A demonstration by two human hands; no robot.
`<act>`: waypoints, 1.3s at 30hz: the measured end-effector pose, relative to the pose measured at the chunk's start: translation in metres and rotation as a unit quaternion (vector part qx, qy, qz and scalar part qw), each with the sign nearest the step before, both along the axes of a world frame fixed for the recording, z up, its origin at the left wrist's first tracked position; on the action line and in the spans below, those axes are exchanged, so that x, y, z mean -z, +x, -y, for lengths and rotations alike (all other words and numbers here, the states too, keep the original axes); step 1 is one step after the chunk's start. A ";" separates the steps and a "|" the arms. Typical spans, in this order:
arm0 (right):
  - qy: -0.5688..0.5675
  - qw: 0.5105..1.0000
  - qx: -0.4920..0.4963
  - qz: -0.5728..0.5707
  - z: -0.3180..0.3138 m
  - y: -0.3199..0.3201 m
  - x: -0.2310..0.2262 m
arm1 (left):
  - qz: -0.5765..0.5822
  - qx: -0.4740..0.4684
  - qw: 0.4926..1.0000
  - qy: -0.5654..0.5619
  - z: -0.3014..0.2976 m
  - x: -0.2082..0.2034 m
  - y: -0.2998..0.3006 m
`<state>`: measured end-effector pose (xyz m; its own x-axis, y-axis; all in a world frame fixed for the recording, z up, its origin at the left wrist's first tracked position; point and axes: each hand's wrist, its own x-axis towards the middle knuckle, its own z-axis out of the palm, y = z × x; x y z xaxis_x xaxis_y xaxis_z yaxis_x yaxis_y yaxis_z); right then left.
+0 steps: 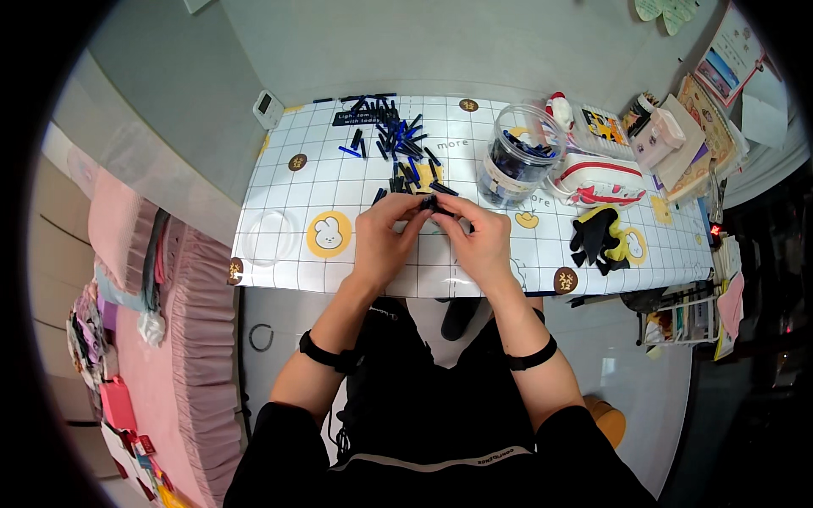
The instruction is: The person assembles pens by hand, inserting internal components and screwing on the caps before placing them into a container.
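Observation:
My left hand (383, 237) and my right hand (483, 242) meet over the near part of the table, fingertips pinched together. Between them are a few short dark sticks (430, 204) that look like ink cartridges; the fingers partly cover them, so I cannot make out how many each hand has. Just beyond my fingers, a loose heap of black and blue cartridges (398, 133) spreads toward the wall. To the right of my right hand stands a clear plastic jar (506, 181) with more dark cartridges inside.
A round clear lid (269, 237) lies on the table's left. Black and yellow gloves (600, 240) and a white and red pouch (600, 180) lie on the right. Papers and books (690, 127) lean at the back right. A small white device (268, 109) stands at the back left.

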<state>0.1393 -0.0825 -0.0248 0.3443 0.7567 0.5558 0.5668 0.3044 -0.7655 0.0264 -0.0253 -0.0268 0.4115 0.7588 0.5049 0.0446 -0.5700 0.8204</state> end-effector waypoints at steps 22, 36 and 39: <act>-0.041 0.999 -0.010 0.011 0.001 0.001 0.000 | -0.031 -0.017 0.998 0.044 0.000 0.001 0.001; 0.039 0.999 -0.010 0.011 -0.002 0.000 0.000 | -0.019 -0.021 0.998 -0.062 0.001 -0.003 -0.002; 0.074 0.997 0.036 -0.009 -0.004 0.002 0.003 | -0.001 -0.018 0.997 -0.069 -0.001 0.000 -0.002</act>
